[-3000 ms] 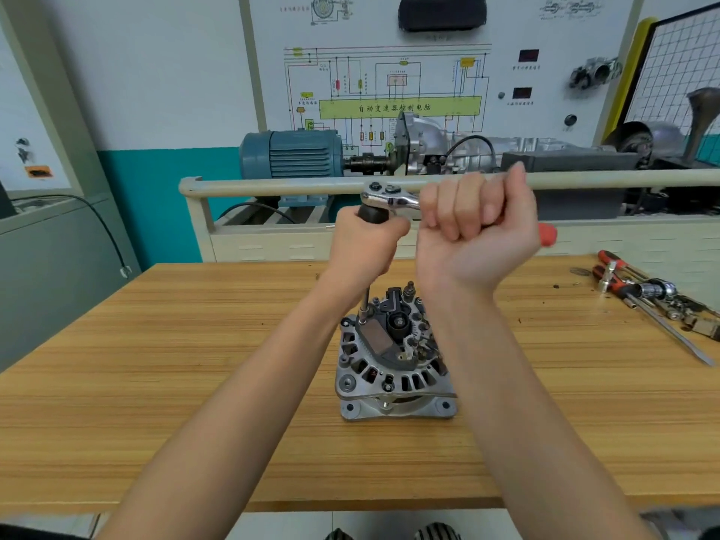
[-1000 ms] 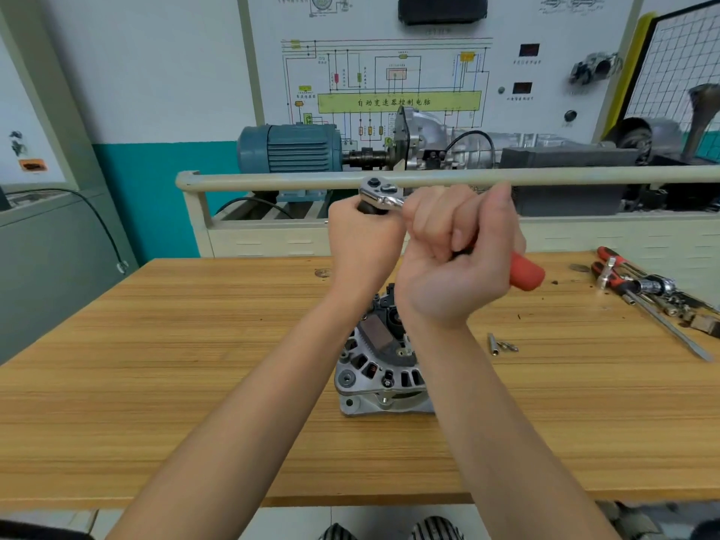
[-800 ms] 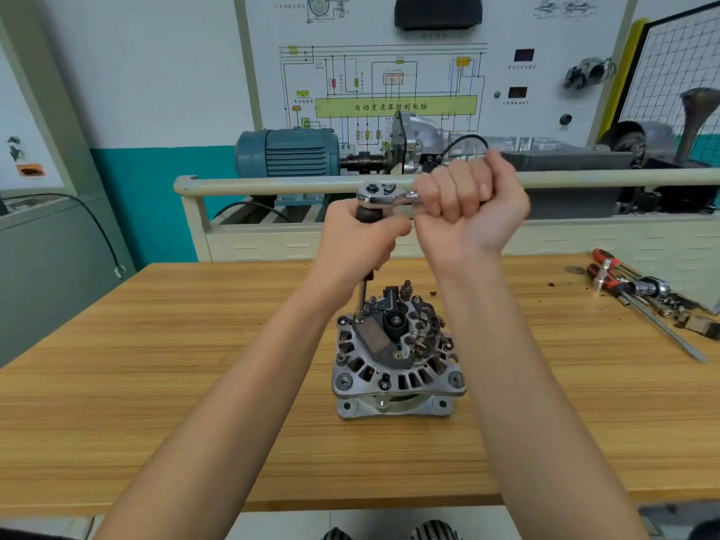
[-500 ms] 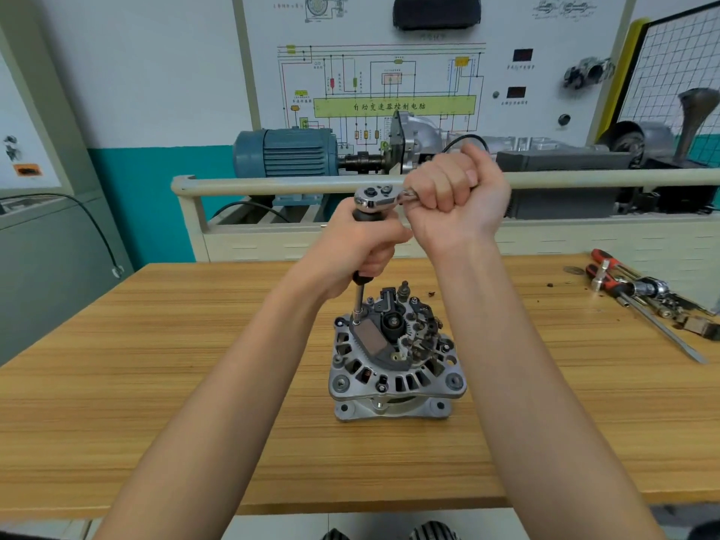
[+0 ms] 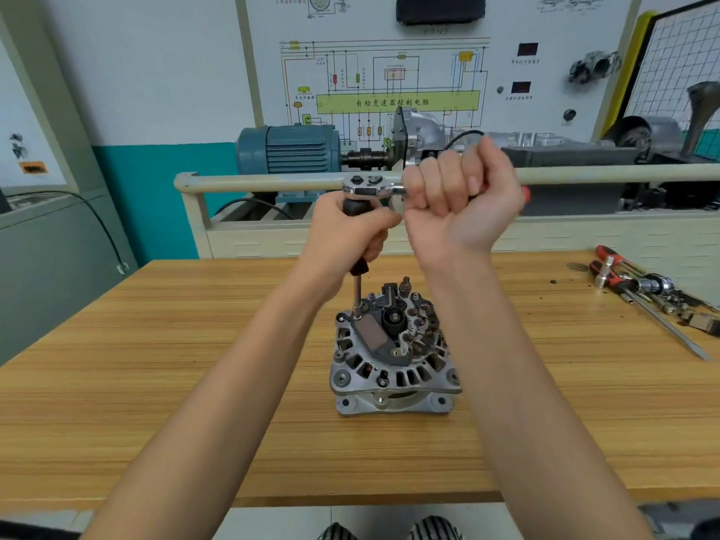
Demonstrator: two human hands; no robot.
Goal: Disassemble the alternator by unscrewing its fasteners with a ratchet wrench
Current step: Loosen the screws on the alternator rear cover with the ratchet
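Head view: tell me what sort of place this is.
Probably an automotive training workshop: a wiring-diagram teaching board on the wall, a blue electric motor coupled to a drivetrain rig behind the wooden workbench, and hand tools scattered at the bench's right.

Alternator and ratchet wrench, on wooden bench

Alternator point(image 5: 393, 356): grey cast housing with vent slots, black rear components exposed, sitting upright (rear face up). Ratchet wrench point(image 5: 370, 187): chrome head, red handle end, held level above; a black-gripped vertical extension point(image 5: 357, 290) runs down to a fastener at the alternator's upper-left rim.
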